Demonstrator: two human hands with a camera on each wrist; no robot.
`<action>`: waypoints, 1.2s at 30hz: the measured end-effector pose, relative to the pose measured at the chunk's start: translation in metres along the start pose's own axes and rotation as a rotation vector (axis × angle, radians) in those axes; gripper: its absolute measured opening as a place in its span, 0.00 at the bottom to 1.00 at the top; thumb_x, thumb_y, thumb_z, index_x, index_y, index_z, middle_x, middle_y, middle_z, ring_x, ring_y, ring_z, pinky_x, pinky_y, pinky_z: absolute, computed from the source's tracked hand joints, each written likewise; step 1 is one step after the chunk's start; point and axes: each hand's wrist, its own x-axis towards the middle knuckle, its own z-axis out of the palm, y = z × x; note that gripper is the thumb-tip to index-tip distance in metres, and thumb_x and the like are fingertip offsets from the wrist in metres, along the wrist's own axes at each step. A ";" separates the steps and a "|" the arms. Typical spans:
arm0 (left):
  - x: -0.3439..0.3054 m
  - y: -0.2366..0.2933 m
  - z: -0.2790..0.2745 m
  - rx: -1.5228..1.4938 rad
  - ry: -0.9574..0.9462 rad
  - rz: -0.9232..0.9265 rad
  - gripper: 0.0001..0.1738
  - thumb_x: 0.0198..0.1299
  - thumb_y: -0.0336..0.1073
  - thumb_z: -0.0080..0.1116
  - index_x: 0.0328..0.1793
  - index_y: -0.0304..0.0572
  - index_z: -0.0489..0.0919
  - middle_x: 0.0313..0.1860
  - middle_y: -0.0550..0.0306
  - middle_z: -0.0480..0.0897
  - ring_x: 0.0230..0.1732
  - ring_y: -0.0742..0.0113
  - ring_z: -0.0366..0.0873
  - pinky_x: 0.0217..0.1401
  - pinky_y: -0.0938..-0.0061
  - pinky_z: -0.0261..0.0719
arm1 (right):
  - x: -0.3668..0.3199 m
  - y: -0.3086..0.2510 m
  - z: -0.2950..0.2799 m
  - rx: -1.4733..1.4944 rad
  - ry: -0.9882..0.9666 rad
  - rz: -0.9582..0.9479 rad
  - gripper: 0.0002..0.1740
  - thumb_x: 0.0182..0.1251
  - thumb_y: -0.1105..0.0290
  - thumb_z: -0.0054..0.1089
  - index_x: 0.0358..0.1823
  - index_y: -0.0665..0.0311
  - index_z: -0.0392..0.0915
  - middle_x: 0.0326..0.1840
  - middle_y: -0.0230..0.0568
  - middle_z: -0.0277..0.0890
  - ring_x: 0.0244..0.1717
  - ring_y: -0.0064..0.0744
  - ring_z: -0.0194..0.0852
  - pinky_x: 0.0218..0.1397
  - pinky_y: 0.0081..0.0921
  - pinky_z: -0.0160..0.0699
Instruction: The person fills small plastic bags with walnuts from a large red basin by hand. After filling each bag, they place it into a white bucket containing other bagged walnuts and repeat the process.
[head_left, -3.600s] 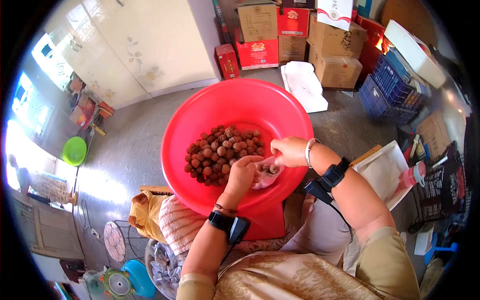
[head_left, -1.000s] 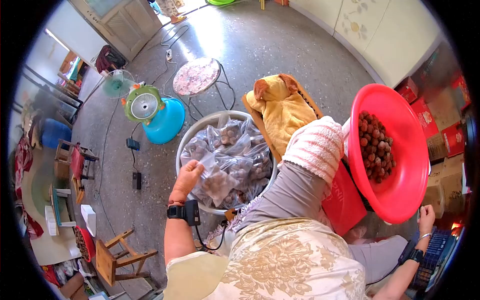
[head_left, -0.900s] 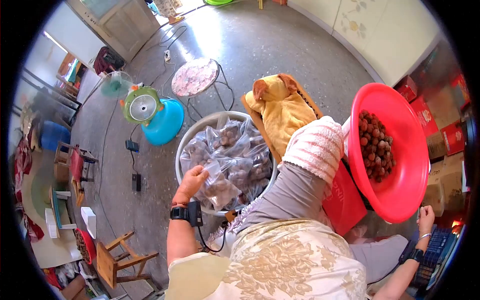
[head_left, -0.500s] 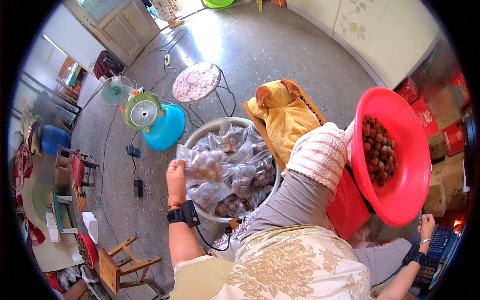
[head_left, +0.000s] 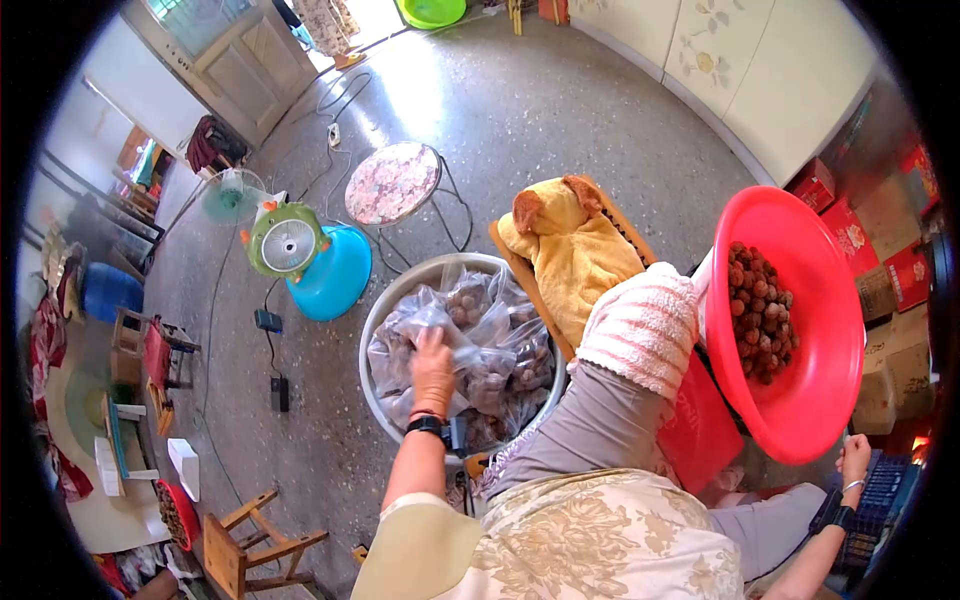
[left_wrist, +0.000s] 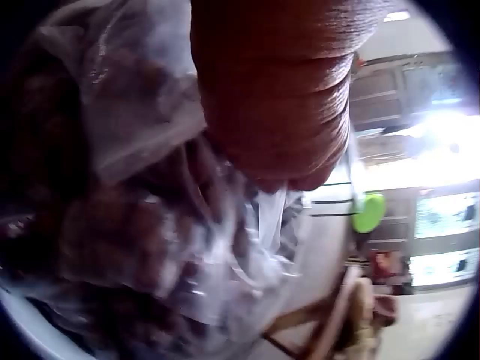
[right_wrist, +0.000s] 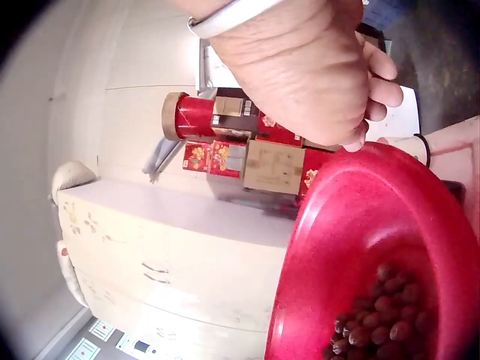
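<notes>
Inside round metal basin (head_left: 364, 345): left hand (head_left: 433, 360) touches crinkly clear plastic bags (head_left: 505, 340).

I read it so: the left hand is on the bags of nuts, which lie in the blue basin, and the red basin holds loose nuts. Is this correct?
Not quite. The head view shows the left hand on the bags in the grey metal basin; the blue basin stands beside it. The red basin does hold loose nuts.
</notes>
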 end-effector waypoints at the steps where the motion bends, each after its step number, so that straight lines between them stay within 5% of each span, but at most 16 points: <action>1: -0.012 0.006 0.014 -0.013 -0.086 -0.021 0.04 0.60 0.25 0.59 0.38 0.42 0.76 0.79 0.47 0.71 0.82 0.34 0.60 0.76 0.41 0.66 | -0.001 0.000 0.000 -0.014 0.005 0.007 0.10 0.80 0.66 0.52 0.36 0.58 0.70 0.22 0.32 0.71 0.10 0.21 0.65 0.10 0.22 0.61; 4: -0.008 0.009 0.034 -0.011 -0.028 -0.121 0.04 0.60 0.25 0.59 0.39 0.42 0.76 0.82 0.47 0.67 0.85 0.34 0.55 0.76 0.41 0.66 | -0.002 0.001 -0.001 -0.033 0.008 0.010 0.10 0.80 0.67 0.52 0.35 0.58 0.69 0.21 0.32 0.70 0.10 0.22 0.66 0.09 0.23 0.60; 15: 0.042 -0.033 0.039 0.005 -0.110 -0.043 0.06 0.56 0.22 0.58 0.37 0.43 0.77 0.80 0.46 0.70 0.85 0.38 0.56 0.77 0.47 0.68 | -0.007 -0.001 0.004 0.019 -0.012 -0.009 0.12 0.79 0.67 0.54 0.32 0.57 0.68 0.20 0.32 0.69 0.09 0.23 0.65 0.08 0.24 0.59; 20: 0.049 -0.040 0.048 -0.127 -0.054 -0.043 0.04 0.62 0.23 0.55 0.40 0.40 0.78 0.77 0.37 0.72 0.81 0.26 0.57 0.82 0.46 0.61 | -0.007 0.002 0.004 0.006 -0.015 0.007 0.13 0.79 0.66 0.55 0.32 0.59 0.68 0.20 0.33 0.69 0.10 0.23 0.65 0.09 0.23 0.59; 23: 0.027 -0.027 0.071 -0.146 0.030 -0.065 0.03 0.60 0.27 0.61 0.39 0.40 0.79 0.77 0.35 0.71 0.80 0.19 0.55 0.83 0.42 0.57 | -0.009 0.000 0.005 0.024 -0.030 0.016 0.13 0.78 0.66 0.56 0.32 0.59 0.69 0.20 0.33 0.70 0.09 0.23 0.65 0.09 0.23 0.59; 27: 0.022 0.000 0.055 -0.056 -0.135 -0.234 0.07 0.62 0.40 0.68 0.40 0.49 0.83 0.78 0.42 0.72 0.82 0.33 0.59 0.79 0.41 0.60 | -0.011 -0.007 0.007 0.008 -0.013 0.003 0.12 0.78 0.66 0.56 0.32 0.60 0.70 0.20 0.33 0.70 0.09 0.23 0.66 0.09 0.23 0.59; 28: 0.027 -0.005 0.055 -0.002 -0.134 -0.222 0.09 0.65 0.46 0.67 0.44 0.53 0.85 0.78 0.47 0.73 0.84 0.41 0.59 0.75 0.40 0.62 | -0.011 -0.008 0.009 -0.005 -0.006 0.004 0.13 0.78 0.66 0.56 0.32 0.59 0.69 0.20 0.33 0.70 0.10 0.23 0.66 0.10 0.24 0.59; 32: 0.050 -0.009 0.022 0.086 -0.024 -0.367 0.19 0.67 0.51 0.64 0.60 0.58 0.83 0.81 0.45 0.67 0.87 0.44 0.52 0.76 0.39 0.61 | -0.016 -0.012 0.008 0.026 -0.015 0.025 0.12 0.77 0.66 0.56 0.33 0.60 0.70 0.20 0.33 0.71 0.10 0.23 0.67 0.11 0.24 0.61; 34: 0.062 -0.011 0.021 0.173 -0.014 -0.788 0.35 0.69 0.57 0.59 0.80 0.62 0.70 0.86 0.41 0.58 0.87 0.37 0.49 0.80 0.35 0.56 | -0.021 -0.016 0.007 0.017 0.005 0.043 0.12 0.77 0.66 0.57 0.33 0.60 0.70 0.21 0.33 0.71 0.10 0.23 0.67 0.11 0.24 0.61; 36: 0.057 -0.041 0.045 0.185 -0.184 -0.762 0.39 0.70 0.60 0.57 0.84 0.64 0.61 0.87 0.40 0.52 0.86 0.32 0.47 0.81 0.32 0.53 | -0.022 -0.017 0.008 0.030 0.011 0.047 0.12 0.77 0.67 0.57 0.33 0.60 0.70 0.21 0.34 0.72 0.10 0.24 0.67 0.10 0.24 0.60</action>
